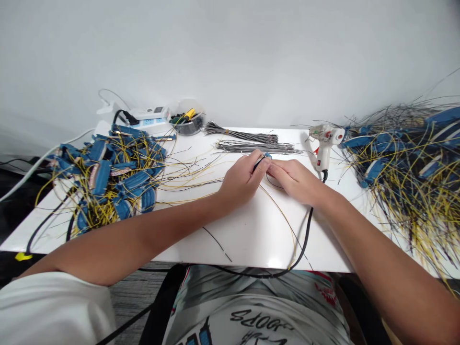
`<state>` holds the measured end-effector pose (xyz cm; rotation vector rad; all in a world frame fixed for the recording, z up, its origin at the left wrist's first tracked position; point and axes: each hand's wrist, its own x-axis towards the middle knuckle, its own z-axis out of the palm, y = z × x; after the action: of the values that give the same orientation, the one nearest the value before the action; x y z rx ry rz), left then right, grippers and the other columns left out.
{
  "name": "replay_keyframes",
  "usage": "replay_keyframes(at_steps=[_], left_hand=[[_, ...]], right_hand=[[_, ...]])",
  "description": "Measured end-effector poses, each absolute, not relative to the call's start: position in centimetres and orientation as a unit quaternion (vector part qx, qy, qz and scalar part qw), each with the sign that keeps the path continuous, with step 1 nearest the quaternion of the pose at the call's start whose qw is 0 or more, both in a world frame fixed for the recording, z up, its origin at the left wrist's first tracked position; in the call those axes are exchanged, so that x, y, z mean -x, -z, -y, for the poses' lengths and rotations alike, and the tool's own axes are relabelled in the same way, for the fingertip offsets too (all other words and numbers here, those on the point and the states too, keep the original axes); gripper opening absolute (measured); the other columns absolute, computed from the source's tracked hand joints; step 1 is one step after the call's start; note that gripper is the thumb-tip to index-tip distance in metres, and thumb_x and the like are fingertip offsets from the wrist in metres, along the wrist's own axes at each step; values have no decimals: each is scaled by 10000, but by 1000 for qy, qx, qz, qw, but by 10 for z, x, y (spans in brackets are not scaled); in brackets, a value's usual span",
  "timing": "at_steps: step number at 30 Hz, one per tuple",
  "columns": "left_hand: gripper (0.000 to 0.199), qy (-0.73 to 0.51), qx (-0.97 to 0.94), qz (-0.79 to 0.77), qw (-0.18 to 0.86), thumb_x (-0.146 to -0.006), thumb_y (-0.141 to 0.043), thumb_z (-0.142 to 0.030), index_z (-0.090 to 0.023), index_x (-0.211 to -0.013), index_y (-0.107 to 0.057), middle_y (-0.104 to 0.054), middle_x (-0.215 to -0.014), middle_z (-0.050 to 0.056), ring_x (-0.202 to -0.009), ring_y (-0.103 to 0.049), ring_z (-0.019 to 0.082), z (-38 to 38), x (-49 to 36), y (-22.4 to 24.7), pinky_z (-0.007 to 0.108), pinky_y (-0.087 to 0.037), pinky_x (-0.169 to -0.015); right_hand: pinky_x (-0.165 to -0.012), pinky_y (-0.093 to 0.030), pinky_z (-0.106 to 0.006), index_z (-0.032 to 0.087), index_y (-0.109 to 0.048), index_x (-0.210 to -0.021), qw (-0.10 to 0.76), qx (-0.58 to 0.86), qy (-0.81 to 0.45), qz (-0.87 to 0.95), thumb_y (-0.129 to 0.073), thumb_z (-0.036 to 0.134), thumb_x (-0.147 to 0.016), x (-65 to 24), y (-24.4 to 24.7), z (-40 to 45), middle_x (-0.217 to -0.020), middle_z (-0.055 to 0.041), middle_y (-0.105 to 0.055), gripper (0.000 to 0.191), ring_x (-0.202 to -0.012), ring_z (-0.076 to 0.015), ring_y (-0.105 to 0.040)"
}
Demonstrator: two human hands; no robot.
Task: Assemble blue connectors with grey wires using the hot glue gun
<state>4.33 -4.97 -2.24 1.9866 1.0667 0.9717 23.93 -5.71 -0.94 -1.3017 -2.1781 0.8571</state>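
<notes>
My left hand [241, 176] and my right hand [295, 178] meet over the middle of the white table, fingertips together. Between them shows a small piece of a blue part [267, 156], mostly covered by my fingers. My left thumb and fingers are closed on it, and the fingers of my right hand pinch against the same spot. A yellow wire [276, 203] and a dark one trail from below my hands toward the front edge. Just beyond my fingers lie two bundles of dark wires [247, 136]. What my right fingertips grip exactly is hidden.
A white glue gun [325, 139] stands at the back right, its black cord [307, 235] looping over the front edge. Blue parts with yellow and black wires are heaped at left [102, 177] and right [373, 172]. A power strip [153, 120] and round container [189, 125] sit behind.
</notes>
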Motion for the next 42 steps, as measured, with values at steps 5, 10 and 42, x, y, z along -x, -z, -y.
replay_keyframes(at_steps=[5, 10, 42], left_hand=[[417, -361, -771, -412, 323, -1131, -359, -511, -230, -824, -345, -459, -756, -7, -767, -472, 182, 49, -42, 23, 342, -348, -706], [420, -362, -775, -405, 323, -1128, -363, -526, -232, -828, -344, -483, -773, -3, -763, -479, 178, 49, -42, 23, 346, -359, -696], [433, -415, -759, -345, 364, -1125, -374, -547, -229, -831, -366, -415, -765, 4, -742, -418, 180, 45, -40, 27, 357, -363, -698]], right_hand=[[-798, -389, -358, 207, -640, -910, 227, 473, -317, 790, -333, 447, -1128, -239, 9, 56, -888, -52, -708, 446, -834, -238, -609], [-808, -398, -365, 208, -645, -905, 230, 472, -315, 791, -338, 434, -1126, -240, 9, 56, -925, -58, -727, 441, -860, -245, -620], [-605, -300, -317, 219, -483, -757, 427, 425, -256, 756, -590, 264, -1029, -230, 10, 60, -699, 23, -454, 296, -643, -137, -396]])
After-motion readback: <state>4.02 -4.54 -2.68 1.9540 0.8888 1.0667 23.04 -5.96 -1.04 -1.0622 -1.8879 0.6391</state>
